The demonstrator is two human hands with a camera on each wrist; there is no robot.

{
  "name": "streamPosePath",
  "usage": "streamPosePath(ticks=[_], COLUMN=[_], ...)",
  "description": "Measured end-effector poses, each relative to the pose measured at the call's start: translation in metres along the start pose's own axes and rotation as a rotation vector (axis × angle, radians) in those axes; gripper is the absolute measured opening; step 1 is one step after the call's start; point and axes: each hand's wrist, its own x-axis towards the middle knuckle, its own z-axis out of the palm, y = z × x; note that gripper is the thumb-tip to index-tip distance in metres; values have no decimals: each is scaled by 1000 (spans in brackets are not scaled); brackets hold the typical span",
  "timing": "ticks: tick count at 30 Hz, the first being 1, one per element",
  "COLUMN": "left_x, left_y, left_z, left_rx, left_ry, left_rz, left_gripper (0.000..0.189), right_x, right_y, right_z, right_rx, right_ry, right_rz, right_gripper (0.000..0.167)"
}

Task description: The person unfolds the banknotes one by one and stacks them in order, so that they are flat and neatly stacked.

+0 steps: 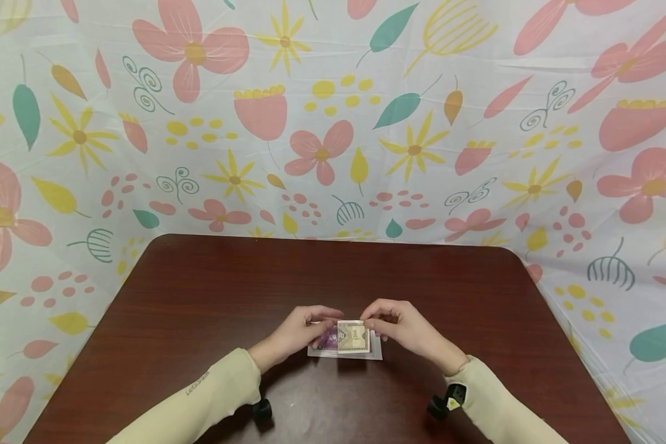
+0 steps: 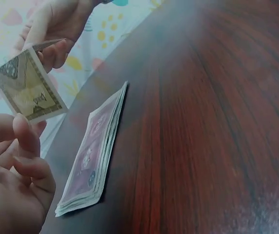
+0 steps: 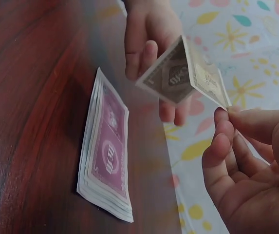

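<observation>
While both hands hover over the table (image 1: 200, 290), the left hand (image 1: 296, 333) and right hand (image 1: 402, 324) pinch a folded banknote (image 1: 353, 337) by its ends. Below it lies a stack of purple notes (image 3: 107, 151).

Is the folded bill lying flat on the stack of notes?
No, both hands hold the folded bill in the air, clear above the stack.

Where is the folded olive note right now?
In the head view the folded olive note sits near the table's front centre, held between the left hand and right hand, above the stack of purple notes.
</observation>
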Motion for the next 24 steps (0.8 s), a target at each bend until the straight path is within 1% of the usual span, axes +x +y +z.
streamPosePath(ticks=[2, 5, 9, 13, 18, 20, 22, 24], left_x=[-1, -3, -5, -7, -9, -10, -10, -11], left_y=[-1, -2, -3, -5, -5, -6, -7, -6], left_z=[-1, -5, -9, -12, -13, -13, -12, -11], left_rx=[-33, -45, -14, -7, 12, 25, 46, 75], left_ry=[1, 27, 68, 87, 90, 98, 124, 170], left_rz=[-12, -18, -38, -51, -13, 15, 51, 92], left_gripper=[29, 28, 27, 27, 32, 40, 47, 48], right_x=[0, 0, -2, -3, -2, -2, 0, 1], right_y=[1, 5, 10, 17, 24, 26, 28, 29], right_z=[-1, -5, -10, -11, -10, -9, -7, -4], right_rx=[1, -10, -26, -33, -46, -47, -39, -32], right_ry=[12, 36, 64, 82, 127, 152, 175, 195], right_rz=[3, 13, 32, 41, 32, 27, 15, -2], right_gripper=[8, 8, 8, 8, 7, 7, 10, 15])
